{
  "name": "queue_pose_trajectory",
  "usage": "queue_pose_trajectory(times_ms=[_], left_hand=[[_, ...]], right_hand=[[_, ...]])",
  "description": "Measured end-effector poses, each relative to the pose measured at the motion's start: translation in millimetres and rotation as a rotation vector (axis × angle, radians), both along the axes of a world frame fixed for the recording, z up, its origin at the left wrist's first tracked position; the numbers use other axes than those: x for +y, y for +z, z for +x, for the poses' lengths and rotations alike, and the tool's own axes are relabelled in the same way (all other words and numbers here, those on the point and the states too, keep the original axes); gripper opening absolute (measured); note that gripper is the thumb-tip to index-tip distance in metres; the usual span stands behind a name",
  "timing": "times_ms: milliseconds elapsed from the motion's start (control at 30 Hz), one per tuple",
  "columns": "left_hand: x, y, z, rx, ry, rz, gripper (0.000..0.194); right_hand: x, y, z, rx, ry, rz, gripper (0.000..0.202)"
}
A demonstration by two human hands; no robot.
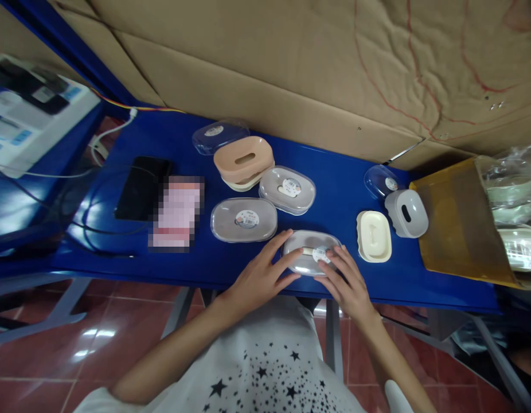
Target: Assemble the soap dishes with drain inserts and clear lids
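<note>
At the table's front edge lies a grey oval soap box [306, 265] with a clear lid and a round label. My left hand [265, 269] grips its left end, with a finger over the lid. Around the right end and over the label curl the fingers of my right hand [347, 281]. Two similar lidded boxes sit just behind, a grey box [225, 221] and another grey box [300, 201]. To the right are a cream tray [374, 236], a grey slotted base [414, 213] and a loose clear lid [379, 180].
A peach slotted base [243, 158] rests on a cream piece beside a clear lid [220, 135]. Further left lie a black device [139, 189] and a blurred-out pink item [177, 212]. A cardboard box [455, 223] of wrapped pieces stands right; cardboard sheeting [269, 74] lines the back.
</note>
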State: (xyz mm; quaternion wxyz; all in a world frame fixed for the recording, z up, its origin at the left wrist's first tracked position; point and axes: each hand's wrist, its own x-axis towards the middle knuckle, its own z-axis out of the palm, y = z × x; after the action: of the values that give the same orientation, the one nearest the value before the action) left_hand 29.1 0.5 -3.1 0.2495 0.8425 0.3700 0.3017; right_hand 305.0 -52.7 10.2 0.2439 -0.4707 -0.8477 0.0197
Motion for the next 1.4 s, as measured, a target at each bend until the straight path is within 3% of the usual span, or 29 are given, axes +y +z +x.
queue_pose_trajectory(times_ms=[167, 300, 367, 433, 500, 567, 733, 867, 967, 1067, 1133, 1200, 1267, 1400], left_hand=[[3.0, 2.7, 2.6, 0.020, -0.045, 0.003, 0.041], [-2.1, 16.5, -4.7, 0.072, -0.023, 0.099, 0.040], [-4.2, 26.4, -16.5, 0.075, 0.070, 0.198, 0.042], [-2.5, 33.5, -32.1, 0.077, 0.260, 0.256, 0.046], [2.5, 35.5, -47.7, 0.111, 0.439, 0.249, 0.051], [8.0, 32.8, -58.4, 0.152, 0.511, 0.222, 0.052], [8.3, 23.3, -47.7, 0.166, 0.415, 0.219, 0.044], [8.5, 22.2, -16.1, 0.187, 0.300, 0.215, 0.045], [22.2, 24.4, 0.8, 0.227, 0.181, 0.202, 0.053], [47.4, 28.5, 1.3, 0.201, 0.092, 0.206, 0.055], [68.3, 30.8, -7.9, 0.183, 0.198, 0.223, 0.051], [90.1, 32.4, -21.3, 0.217, 0.384, 0.234, 0.049], [109.5, 33.9, -34.3, 0.322, 0.506, 0.219, 0.056], [128.4, 37.8, -47.3, 0.494, 0.537, 0.117, 0.054]], right_hand=[[0.9, 4.1, -5.3, -0.040, 0.012, 0.024, 0.086], [7.8, 4.2, -0.7, -0.033, -0.007, 0.009, 0.084], [16.4, 5.8, 8.8, -0.034, -0.063, 0.011, 0.080], [28.6, 9.8, 18.6, -0.048, -0.169, 0.028, 0.073], [43.1, 16.8, 21.5, -0.077, -0.282, 0.053, 0.068], [58.5, 25.6, 12.5, -0.097, -0.310, 0.056, 0.067], [100.4, 37.5, -34.1, -0.198, -0.022, -0.051, 0.063], [132.2, 32.7, -29.5, -0.259, 0.012, -0.094, 0.059], [138.5, 31.9, -10.5, -0.209, -0.117, -0.030, 0.055], [124.3, 34.0, -11.0, -0.169, -0.163, 0.021, 0.055], [110.5, 32.9, -22.3, -0.200, -0.082, 0.007, 0.058], [101.5, 28.6, -33.5, -0.251, -0.008, -0.002, 0.058], [101.3, 22.5, -37.7, -0.287, -0.017, 0.012, 0.056], [123.1, 12.8, -23.7, -0.302, -0.127, 0.025, 0.054]])
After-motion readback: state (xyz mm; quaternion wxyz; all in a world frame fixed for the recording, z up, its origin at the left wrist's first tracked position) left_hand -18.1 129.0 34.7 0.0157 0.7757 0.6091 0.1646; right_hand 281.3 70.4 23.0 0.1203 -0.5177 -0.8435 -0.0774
